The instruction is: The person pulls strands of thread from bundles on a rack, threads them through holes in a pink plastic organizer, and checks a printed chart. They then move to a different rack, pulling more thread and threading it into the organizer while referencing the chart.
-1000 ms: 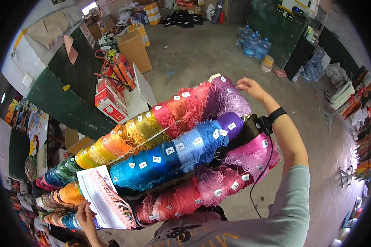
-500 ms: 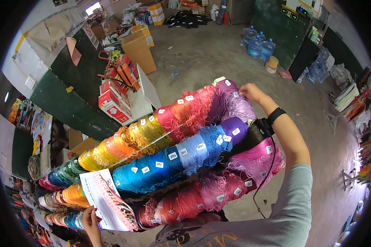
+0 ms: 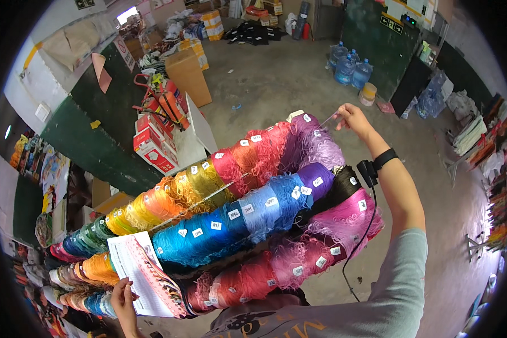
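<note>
Thread (image 3: 328, 119), fine and lilac in my head view, runs from the purple skein (image 3: 325, 149) at far right to my right grip (image 3: 353, 120), which pinches it. I judge it light, limp, slippery and quick to tangle, best taken close to the skein. My left grip (image 3: 122, 301) is at the edge of a thread-sample sheet (image 3: 126, 260), near left; whether it pinches, I cannot tell. Far left, the cardboard box (image 3: 189, 78) and red-and-white cartons (image 3: 151, 147) hide any contents; the water jugs (image 3: 345, 71), far right, look blue.

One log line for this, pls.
left hand: at paper sheet edge | right hand: pinching thin strand running to purple yarn
</note>
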### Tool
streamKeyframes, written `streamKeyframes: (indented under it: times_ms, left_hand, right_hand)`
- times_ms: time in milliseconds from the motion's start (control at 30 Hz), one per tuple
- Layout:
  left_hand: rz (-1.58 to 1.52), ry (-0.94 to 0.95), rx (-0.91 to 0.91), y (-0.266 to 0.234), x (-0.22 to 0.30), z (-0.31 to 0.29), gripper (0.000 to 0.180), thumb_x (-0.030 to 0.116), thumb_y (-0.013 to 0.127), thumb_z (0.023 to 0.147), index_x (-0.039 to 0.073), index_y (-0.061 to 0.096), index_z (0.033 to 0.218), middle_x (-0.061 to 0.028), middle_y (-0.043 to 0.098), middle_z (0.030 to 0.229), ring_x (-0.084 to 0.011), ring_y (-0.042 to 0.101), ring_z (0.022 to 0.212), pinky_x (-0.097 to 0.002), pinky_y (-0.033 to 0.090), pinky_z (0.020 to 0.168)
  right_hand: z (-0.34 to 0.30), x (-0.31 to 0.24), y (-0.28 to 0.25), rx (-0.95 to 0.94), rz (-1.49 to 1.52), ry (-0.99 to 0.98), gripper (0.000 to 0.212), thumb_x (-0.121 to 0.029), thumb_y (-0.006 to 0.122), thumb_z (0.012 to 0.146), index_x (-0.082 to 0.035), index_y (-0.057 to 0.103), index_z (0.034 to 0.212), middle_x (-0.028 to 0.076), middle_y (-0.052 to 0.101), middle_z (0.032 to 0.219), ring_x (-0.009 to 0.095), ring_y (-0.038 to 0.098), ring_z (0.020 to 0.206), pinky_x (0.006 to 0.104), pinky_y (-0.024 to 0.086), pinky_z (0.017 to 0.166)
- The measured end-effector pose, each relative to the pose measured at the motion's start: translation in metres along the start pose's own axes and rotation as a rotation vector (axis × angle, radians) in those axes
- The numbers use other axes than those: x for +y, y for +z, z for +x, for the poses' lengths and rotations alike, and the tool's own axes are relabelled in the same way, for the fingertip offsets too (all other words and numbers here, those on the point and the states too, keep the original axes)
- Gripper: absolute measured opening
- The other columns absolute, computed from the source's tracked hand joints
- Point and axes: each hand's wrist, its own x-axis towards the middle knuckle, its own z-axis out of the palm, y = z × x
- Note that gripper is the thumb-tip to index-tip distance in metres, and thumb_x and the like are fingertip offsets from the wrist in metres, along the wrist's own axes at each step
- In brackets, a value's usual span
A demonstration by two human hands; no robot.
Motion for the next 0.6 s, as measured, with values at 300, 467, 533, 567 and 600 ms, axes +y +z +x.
streamKeyframes:
  times_ms: [300, 467, 533, 567, 600]
  left_hand:
    - [0.031, 0.295, -0.288, 0.058, 0.11, 0.042, 0.019, 0.01, 0.056, 0.091, -0.002, 0.062, 0.104, -0.0073, 0.064, 0.097, -0.0111, 0.058, 0.079, -0.023, 0.048, 0.072]
    - [-0.222, 0.688, -0.684, 0.173, 0.233, 0.068, 0.025, 0.009, 0.055, 0.09, -0.003, 0.059, 0.113, -0.0083, 0.06, 0.114, -0.0162, 0.055, 0.109, -0.028, 0.043, 0.093]
    - [-0.397, 0.797, -0.792, 0.211, 0.272, 0.066, 0.032, 0.016, 0.051, 0.094, -0.001, 0.053, 0.122, -0.0094, 0.056, 0.123, -0.0177, 0.05, 0.116, -0.0307, 0.038, 0.1]
    - [-0.487, 0.862, -0.865, 0.226, 0.294, 0.061, 0.036, 0.021, 0.048, 0.096, 0.0, 0.05, 0.126, -0.0091, 0.054, 0.126, -0.0171, 0.048, 0.119, -0.0311, 0.036, 0.102]
    - [-0.56, 0.909, -0.891, 0.243, 0.309, 0.057, 0.039, 0.024, 0.047, 0.097, 0.001, 0.048, 0.128, -0.0093, 0.054, 0.125, -0.0172, 0.047, 0.12, -0.0313, 0.035, 0.103]
  right_hand:
    - [-0.041, -0.135, -0.026, -0.22, 0.15, -0.08, 0.02, -0.025, 0.047, 0.097, -0.008, 0.054, 0.089, -0.003, 0.055, 0.065, 0.005, 0.049, 0.05, 0.019, 0.033, 0.047]
    - [-0.118, -0.232, -0.026, -0.312, 0.054, -0.223, 0.024, -0.028, 0.045, 0.098, -0.008, 0.05, 0.087, -0.002, 0.054, 0.061, 0.006, 0.049, 0.049, 0.0196, 0.033, 0.048]
    - [-0.14, -0.259, -0.019, -0.387, 0.057, -0.255, 0.026, -0.029, 0.045, 0.098, -0.006, 0.051, 0.088, 0.0, 0.055, 0.062, 0.007, 0.051, 0.051, 0.0202, 0.036, 0.047]
    - [-0.152, -0.272, -0.017, -0.385, 0.043, -0.267, 0.026, -0.029, 0.045, 0.098, -0.006, 0.051, 0.088, 0.0, 0.055, 0.062, 0.007, 0.051, 0.051, 0.0202, 0.036, 0.047]
    - [-0.163, -0.283, -0.013, -0.393, 0.036, -0.259, 0.026, -0.029, 0.045, 0.098, -0.006, 0.051, 0.088, 0.0, 0.054, 0.062, 0.007, 0.05, 0.051, 0.0205, 0.037, 0.047]
